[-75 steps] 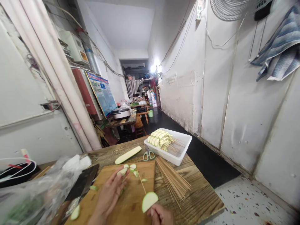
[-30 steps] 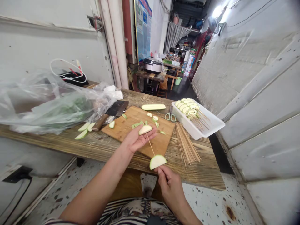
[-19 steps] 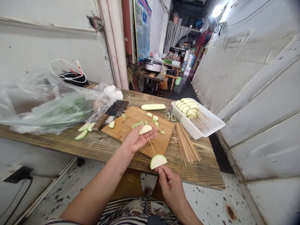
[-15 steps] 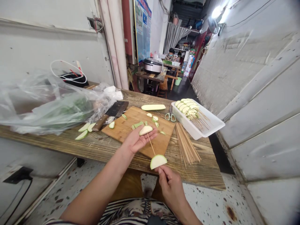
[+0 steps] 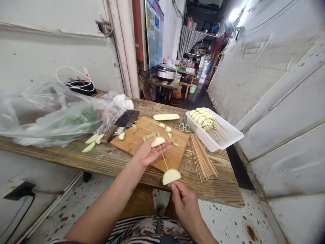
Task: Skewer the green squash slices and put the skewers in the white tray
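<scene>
My left hand (image 5: 148,155) is palm up over the cutting board, holding a half-round zucchini slice (image 5: 157,141) between thumb and fingers. The tip of a bamboo skewer (image 5: 164,157) meets that slice; whether it goes in, I cannot tell. Lower on the skewer sits a second green-edged zucchini slice (image 5: 172,176). Just below it my right hand (image 5: 186,200) pinches the skewer's lower end near the table edge. On the wooden cutting board (image 5: 172,157) lie several cut zucchini pieces (image 5: 149,136).
Right of the board are loose skewers (image 5: 203,159), scissors (image 5: 184,127) and a white tray (image 5: 228,135) of skewered slices. A long zucchini piece (image 5: 166,117) lies behind. At left are a cleaver (image 5: 127,118), slices (image 5: 89,147) and plastic bags (image 5: 58,115). A person (image 5: 185,60) sits far back.
Almost nothing differs. Both hands keep their hold on the slice and the skewer, and the view has shifted very slightly.
</scene>
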`<state>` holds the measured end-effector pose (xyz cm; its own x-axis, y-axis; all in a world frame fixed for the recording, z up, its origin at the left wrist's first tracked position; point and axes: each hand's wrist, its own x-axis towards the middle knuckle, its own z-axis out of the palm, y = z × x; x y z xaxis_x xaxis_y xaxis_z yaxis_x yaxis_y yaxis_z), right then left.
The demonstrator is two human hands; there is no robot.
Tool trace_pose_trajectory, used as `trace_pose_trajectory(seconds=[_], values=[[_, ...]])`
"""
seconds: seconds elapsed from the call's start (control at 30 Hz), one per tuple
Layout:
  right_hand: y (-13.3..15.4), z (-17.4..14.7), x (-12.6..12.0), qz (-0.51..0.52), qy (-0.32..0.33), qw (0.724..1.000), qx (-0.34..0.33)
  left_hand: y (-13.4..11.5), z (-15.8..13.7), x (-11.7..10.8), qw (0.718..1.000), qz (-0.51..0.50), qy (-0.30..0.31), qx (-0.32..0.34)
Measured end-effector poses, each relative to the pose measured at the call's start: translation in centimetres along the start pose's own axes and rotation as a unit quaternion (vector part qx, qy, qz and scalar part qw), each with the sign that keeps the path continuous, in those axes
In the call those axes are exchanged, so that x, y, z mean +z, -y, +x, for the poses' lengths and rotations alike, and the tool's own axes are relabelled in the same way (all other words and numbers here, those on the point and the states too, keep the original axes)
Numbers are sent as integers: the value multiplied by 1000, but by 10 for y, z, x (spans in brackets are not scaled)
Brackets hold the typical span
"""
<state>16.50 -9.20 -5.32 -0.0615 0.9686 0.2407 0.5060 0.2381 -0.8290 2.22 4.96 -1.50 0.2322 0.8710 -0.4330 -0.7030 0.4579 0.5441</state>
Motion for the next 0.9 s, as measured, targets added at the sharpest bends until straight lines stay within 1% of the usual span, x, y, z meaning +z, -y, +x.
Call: trace_pose_trajectory(seconds=[0.27, 0.67, 0.9], values=[[-2, -1, 2, 7, 7, 1000, 6, -1, 0, 0, 1000, 6, 10, 10], [-6, -3, 5, 30, 9, 999, 21, 0, 1, -3, 1000, -2, 12, 6], [-1, -1, 2, 19, 12, 1000, 18, 0, 0, -3, 1000, 13, 18, 5]])
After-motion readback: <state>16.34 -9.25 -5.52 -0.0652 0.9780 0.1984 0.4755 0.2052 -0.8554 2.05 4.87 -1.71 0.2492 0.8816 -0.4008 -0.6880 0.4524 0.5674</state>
